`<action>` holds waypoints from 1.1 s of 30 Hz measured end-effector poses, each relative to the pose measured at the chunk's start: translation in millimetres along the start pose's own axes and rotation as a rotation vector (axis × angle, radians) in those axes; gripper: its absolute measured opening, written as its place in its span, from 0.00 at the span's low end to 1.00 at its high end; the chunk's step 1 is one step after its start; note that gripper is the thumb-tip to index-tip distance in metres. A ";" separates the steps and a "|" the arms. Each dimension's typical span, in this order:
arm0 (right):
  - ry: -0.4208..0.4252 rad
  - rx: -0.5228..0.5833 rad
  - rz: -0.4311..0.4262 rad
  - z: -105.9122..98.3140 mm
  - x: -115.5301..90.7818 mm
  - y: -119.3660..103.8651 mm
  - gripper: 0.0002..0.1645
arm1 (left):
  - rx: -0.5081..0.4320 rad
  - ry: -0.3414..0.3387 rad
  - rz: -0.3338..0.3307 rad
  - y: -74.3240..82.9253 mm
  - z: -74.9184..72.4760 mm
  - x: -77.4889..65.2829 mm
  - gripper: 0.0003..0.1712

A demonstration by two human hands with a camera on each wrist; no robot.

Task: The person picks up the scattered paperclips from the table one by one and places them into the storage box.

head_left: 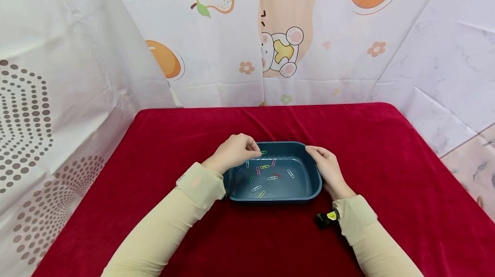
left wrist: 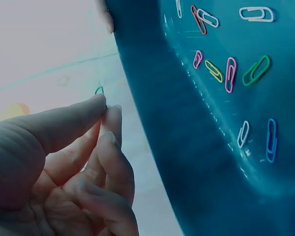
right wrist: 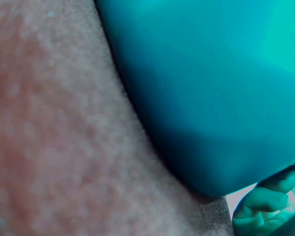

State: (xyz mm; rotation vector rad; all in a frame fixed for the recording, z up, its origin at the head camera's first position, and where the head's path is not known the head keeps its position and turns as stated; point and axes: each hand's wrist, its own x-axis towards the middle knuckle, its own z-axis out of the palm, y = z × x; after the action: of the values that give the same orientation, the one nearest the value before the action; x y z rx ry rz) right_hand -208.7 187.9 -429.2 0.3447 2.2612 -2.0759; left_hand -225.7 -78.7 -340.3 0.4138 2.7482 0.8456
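Note:
Between thumb and fingertips my left hand (head_left: 236, 152) pinches a small green paper clip (head_left: 264, 152), held up over the far left part of a dark blue rectangular tray (head_left: 318, 189). Only the clip's looped end shows past the thumb in the left wrist view. My right hand (head_left: 328, 167) grips the tray's far right corner, thumb at the rim; in the right wrist view its curled fingers (right wrist: 265, 204) show below the tray wall. Scattered on the tray floor are several paper clips, among them a blue clip (left wrist: 271, 140), a pink clip (left wrist: 230, 74) and a green clip (left wrist: 256, 71).
The tray stands on a table with a red cloth (head_left: 185, 135). A printed white curtain (head_left: 216, 53) hangs behind the table's far edge. Beside the right wrist is a black wrist camera (head_left: 322, 220).

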 end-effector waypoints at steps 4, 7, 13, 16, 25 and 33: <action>0.002 0.000 -0.004 1.2 -0.7 -0.6 0.30 | 0.009 -0.014 0.003 4.8 1.8 3.5 0.07; -0.002 -0.001 -0.007 2.1 -1.0 -0.5 0.30 | 0.012 -0.027 -0.002 7.2 2.5 5.7 0.06; -0.011 0.008 -0.009 -0.1 -0.3 0.7 0.30 | 0.014 -0.056 0.023 13.3 4.7 14.9 0.06; -0.011 0.014 -0.012 -0.9 -0.3 1.3 0.29 | 0.010 -0.058 0.037 17.8 6.2 19.2 0.05; -0.021 -0.004 -0.009 -1.0 -0.2 1.6 0.31 | 0.012 -0.076 0.046 27.3 13.5 31.4 0.05; -0.015 -0.022 -0.004 -2.3 -0.3 0.2 0.32 | 0.020 -0.092 0.044 29.1 24.7 44.4 0.05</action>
State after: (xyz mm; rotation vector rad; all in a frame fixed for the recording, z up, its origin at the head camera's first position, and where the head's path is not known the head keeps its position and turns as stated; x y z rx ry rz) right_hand -208.2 190.2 -429.2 0.3229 2.2770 -2.0466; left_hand -253.8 -28.2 -349.6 0.5061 2.6739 0.7899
